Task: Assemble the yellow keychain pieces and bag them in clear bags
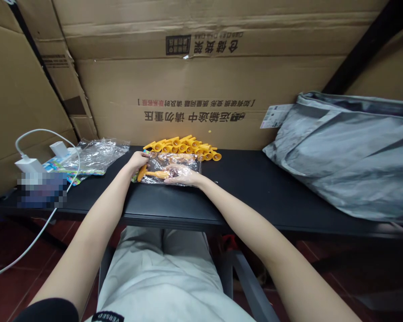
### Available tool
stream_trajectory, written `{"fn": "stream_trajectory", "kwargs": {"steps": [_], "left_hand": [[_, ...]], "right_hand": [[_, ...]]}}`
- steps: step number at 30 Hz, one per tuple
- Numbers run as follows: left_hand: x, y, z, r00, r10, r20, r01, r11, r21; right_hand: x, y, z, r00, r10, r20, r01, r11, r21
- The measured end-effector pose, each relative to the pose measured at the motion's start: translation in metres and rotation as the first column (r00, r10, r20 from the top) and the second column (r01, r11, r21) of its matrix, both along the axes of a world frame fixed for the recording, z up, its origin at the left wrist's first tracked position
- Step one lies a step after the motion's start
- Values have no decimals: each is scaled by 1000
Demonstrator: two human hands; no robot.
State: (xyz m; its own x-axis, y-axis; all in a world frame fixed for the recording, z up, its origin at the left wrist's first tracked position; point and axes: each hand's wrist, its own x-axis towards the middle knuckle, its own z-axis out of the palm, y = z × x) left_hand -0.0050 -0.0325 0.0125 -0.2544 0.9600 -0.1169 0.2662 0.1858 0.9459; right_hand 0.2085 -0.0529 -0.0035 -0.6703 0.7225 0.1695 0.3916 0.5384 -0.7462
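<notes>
A clear plastic bag point(195, 163) with a colourful strip at its left end lies on the black table, with orange pieces in it. My left hand point(138, 162) is closed on the bag's left end, by the coloured strip. My right hand point(184, 175) is inside the bag, seen through the film, its fingers closed round the right end of a ribbed orange toy piece point(157, 174). Near my left hand lies a smooth orange piece point(142, 173). Just behind the bag, several yellow toy horns point(183, 145) are heaped, their round openings facing me.
Other clear bags point(100, 156) lie on the left, beside a white plug adapter point(30, 167) with a white cable point(74, 172). At the right stands a large grey bag point(342, 152). Printed cardboard point(195, 80) walls off the back of the black table point(248, 192).
</notes>
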Motion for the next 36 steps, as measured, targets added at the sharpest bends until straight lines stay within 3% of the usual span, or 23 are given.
{"fn": "stream_trajectory", "kwargs": {"steps": [4,6,7,9,12,18,23,26,28,29,31,33,35,36], "left_hand": [[-3,1,-1,999,30,-43,-31,999,-20],[-5,1,-1,979,23,-205,-25,1000,-6],[-5,0,-1,943,25,-332,-20,1000,21],[-5,-2,-1,798,69,-599,2,993,116],[2,-6,-4,590,153,-793,84,965,248],[21,-1,-20,489,32,-872,331,918,220],[19,7,-28,498,-22,-867,265,956,128],[16,8,-27,472,-58,-880,247,966,69],[14,8,-25,455,-90,-886,238,971,23],[13,8,-25,450,-106,-887,232,973,1],[11,8,-24,448,-137,-884,218,975,-40],[10,9,-23,452,-167,-876,211,974,-76],[9,10,-22,458,-192,-868,211,972,-103],[8,10,-22,462,-200,-864,210,971,-113]], "right_hand": [[1,1,1,996,71,-61,-74,995,-65],[1,2,2,995,81,-62,-85,994,-63],[1,2,2,995,79,-62,-83,995,-59],[0,2,2,996,70,-59,-74,996,-54],[-1,3,1,997,45,-58,-49,996,-68],[-1,2,0,988,67,-142,-99,968,-230],[1,8,3,980,67,-190,-94,986,-139],[9,21,7,955,-126,-269,117,992,-52],[24,32,12,856,-376,-355,402,916,-3],[34,38,14,781,-486,-393,539,842,29],[57,48,16,608,-646,-462,762,638,110],[80,56,14,491,-756,-434,868,465,173],[97,62,7,427,-851,-307,902,376,213],[103,64,2,407,-886,-222,906,362,217]]}}
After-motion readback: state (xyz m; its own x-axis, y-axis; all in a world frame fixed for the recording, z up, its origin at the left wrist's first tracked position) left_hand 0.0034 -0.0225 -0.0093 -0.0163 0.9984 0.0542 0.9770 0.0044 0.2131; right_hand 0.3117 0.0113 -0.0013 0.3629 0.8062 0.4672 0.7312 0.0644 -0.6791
